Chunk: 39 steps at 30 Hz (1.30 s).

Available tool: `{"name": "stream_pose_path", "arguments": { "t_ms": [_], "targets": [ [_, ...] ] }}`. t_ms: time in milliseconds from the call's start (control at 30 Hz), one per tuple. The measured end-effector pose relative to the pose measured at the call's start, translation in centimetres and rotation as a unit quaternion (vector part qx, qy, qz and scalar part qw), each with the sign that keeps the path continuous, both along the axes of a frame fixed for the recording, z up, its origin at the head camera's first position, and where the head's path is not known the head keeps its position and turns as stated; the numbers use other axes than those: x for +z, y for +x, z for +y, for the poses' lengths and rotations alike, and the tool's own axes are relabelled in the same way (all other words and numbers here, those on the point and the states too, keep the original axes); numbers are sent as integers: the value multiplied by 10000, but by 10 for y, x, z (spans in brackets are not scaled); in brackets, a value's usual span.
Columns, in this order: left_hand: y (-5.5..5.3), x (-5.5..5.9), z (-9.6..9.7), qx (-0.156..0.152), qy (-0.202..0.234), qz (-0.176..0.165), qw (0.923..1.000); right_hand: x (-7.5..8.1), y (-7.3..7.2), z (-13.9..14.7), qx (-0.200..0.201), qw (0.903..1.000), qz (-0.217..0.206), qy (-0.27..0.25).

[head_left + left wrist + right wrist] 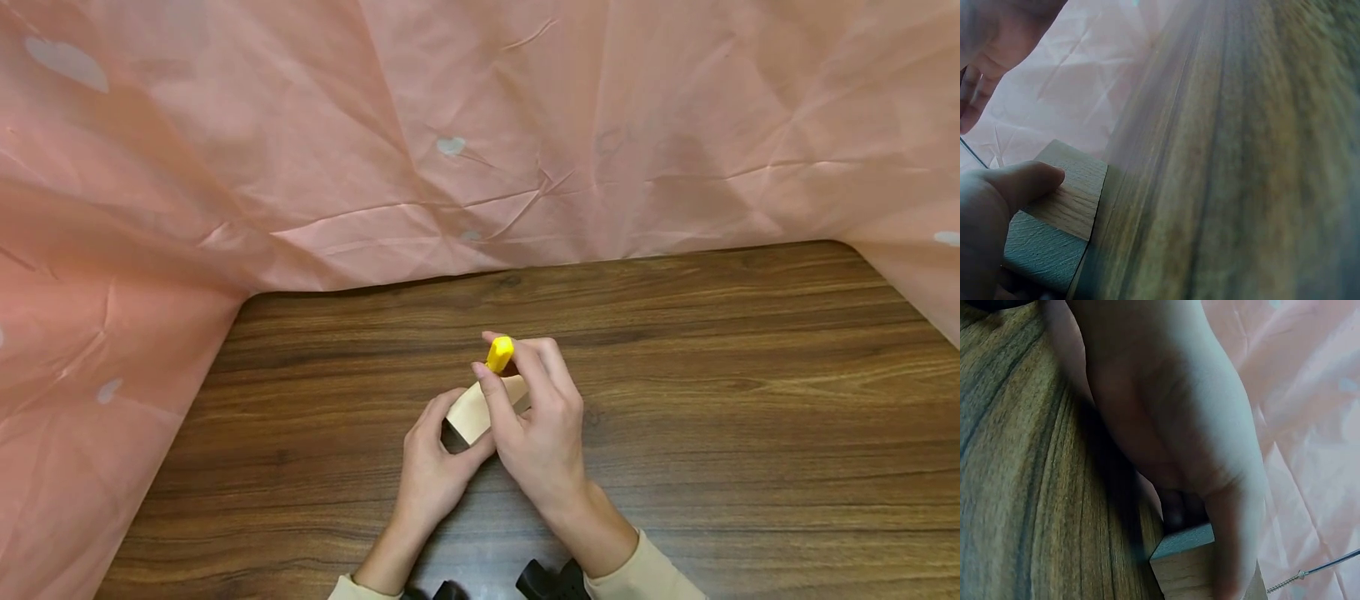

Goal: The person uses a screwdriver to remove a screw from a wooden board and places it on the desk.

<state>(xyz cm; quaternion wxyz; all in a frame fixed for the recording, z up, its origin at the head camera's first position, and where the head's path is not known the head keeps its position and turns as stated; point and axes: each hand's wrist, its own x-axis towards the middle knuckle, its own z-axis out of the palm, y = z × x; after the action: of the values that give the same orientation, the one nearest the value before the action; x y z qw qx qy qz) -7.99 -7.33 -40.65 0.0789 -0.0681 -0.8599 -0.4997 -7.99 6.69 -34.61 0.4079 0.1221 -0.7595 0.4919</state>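
My left hand grips a pale wooden block with a dark end face, its thumb lying along the near side. That thumb also crosses the block in the left wrist view. Above the block, my right hand pinches the yellow handle of a screwdriver between thumb and fingers. In the right wrist view, the screwdriver's metal shaft meets the head of a screw, whose threaded part runs down towards the block. The screw's tip is hidden there. Whether the block touches the table I cannot tell.
A brown wood-grain table spreads under both hands. Creased pink cloth with pale heart shapes hangs behind the table and along its sides. Black wrist gear shows at the near edge, under the forearms.
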Motion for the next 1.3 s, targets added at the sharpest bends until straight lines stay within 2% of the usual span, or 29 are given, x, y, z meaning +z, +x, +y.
{"name": "stream_pose_path", "arguments": {
  "t_ms": [200, 433, 567, 800, 967, 1100, 1300],
  "targets": [
    [0, 0, 0, 7, -20, 27, 10000, 2, 1, 1, 122, 9997, 63, -188],
    [0, 0, 0, 12, -46, -6, 10000, 4, 1, 1, 84, 9983, -552, -182],
    [0, 0, 0, 0, -29, -5, 10000, 5, 1, 3, -50, 9976, -676, -119],
    [0, -1, 0, 8, -54, 67, 10000, 4, 2, 3, 56, 9992, -344, 215],
    [0, 0, 0, 19, -29, 64, 10000, 7, 3, 3, 167, 9996, -206, 54],
    [0, 0, -1, -16, -40, 18, 10000, 7, 4, 2, 226, 9993, -304, -4],
    [0, 0, 0, -31, -55, 19, 10000, 6, 4, 2, -15, 9997, -229, 37]
  ]
}}
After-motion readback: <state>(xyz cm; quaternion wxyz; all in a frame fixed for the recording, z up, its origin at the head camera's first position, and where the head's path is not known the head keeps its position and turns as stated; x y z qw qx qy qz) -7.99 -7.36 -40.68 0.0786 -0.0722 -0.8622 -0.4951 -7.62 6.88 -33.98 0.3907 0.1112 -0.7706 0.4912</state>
